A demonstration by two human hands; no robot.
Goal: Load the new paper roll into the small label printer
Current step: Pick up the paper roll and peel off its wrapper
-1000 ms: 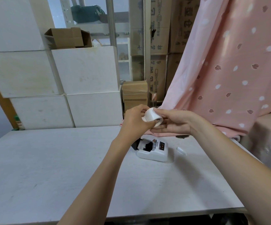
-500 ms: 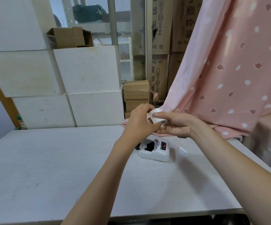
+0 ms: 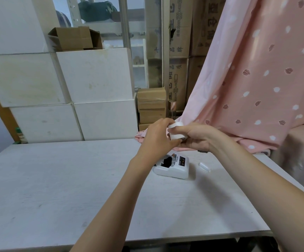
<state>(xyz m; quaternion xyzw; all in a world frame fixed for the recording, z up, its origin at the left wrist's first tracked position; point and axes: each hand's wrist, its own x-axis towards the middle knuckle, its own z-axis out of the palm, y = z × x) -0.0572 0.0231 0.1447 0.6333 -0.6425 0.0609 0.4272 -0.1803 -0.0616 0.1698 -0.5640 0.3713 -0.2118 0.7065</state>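
Note:
A white paper roll (image 3: 176, 132) is held in the air above the far side of the table, between both hands. My right hand (image 3: 195, 136) grips it from the right, fingers wrapped around its body. My left hand (image 3: 158, 136) pinches at its left end, covering part of it. Below them on the white table (image 3: 60, 188) sits the small white label printer (image 3: 173, 165), lid open, dark paper bay showing, with a small panel on its right side.
A small white plastic piece (image 3: 204, 166) lies right of the printer. Pink patterned cloth (image 3: 256, 79) hangs at the right and spills onto the table's far edge. White boxes (image 3: 93, 77) and cardboard cartons (image 3: 152, 104) stack behind the table.
Both hands have kept the roll in the air while my left fingers shifted around its end. The printer has not moved; the head camera has drifted slightly.

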